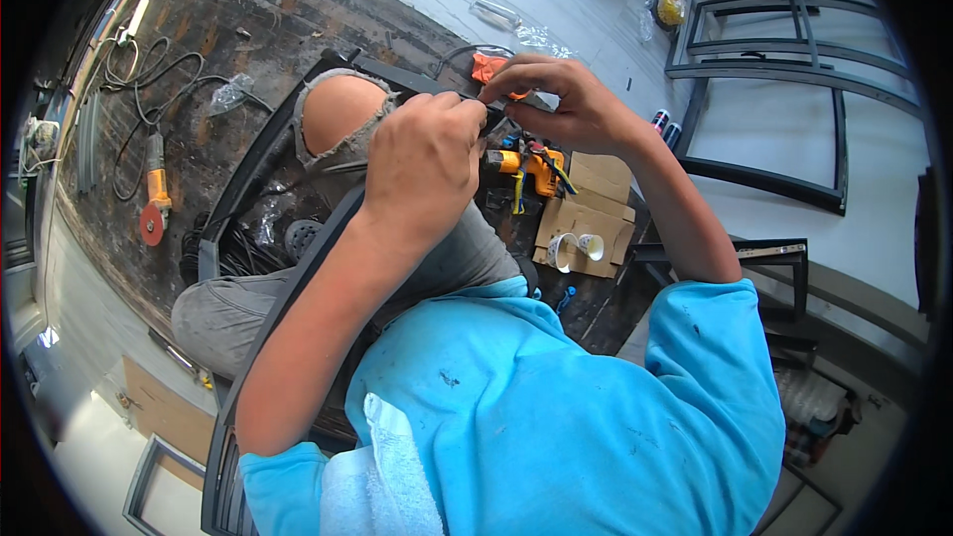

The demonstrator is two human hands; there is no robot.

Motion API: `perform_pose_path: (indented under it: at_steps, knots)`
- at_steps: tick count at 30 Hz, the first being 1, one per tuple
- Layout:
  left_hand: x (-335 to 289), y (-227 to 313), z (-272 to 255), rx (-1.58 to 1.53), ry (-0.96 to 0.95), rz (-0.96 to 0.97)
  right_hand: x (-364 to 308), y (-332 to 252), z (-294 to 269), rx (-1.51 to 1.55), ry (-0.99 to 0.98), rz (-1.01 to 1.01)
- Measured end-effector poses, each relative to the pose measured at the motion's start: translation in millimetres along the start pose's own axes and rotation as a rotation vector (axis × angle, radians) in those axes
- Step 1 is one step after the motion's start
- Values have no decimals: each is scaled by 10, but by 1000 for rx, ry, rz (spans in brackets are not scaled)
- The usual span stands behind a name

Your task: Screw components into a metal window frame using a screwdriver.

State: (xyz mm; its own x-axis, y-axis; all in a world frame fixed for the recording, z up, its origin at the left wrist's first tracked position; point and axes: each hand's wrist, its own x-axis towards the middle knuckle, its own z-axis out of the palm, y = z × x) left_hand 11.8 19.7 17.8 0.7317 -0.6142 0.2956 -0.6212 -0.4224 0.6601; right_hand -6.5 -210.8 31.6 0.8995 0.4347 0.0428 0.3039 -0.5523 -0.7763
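A dark metal frame (397, 73) lies across my lap and around my bent knee. My left hand (425, 161) is closed at its upper corner, fingers curled down over the edge. Opposite it, my right hand (568, 104) bends inward with thumb and fingertips pinched at the same corner. Whatever small piece is between those fingertips is hidden. Just beyond the hands lies an orange-red plastic wrapper (489, 67). Below the right hand is a yellow and black cordless drill (541, 173) on the floor.
Flattened cardboard (602, 201) carries two paper cups (576, 250). An angle grinder (156, 184) with a red disc and trailing cable lies at left. Several dark frames (764, 71) lie at right, near two small bottles (666, 127). A clear plastic bottle (495, 13) lies farther off.
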Motion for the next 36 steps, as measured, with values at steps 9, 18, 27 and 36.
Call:
perform_pose_path:
  at_steps: [9,18,27,36]
  knots:
    - [-36,-17,78,50,-4,51,169,-28,-65,-150,-192,80]
    - [-40,-54,57,176,-22,36,245,-2,-72,-187,-246,51]
    - [-57,-38,107,153,28,58,50,15,24,-149,-166,-24]
    - [-13,-46,144,173,32,42,-78,113,140,-256,7,-172]
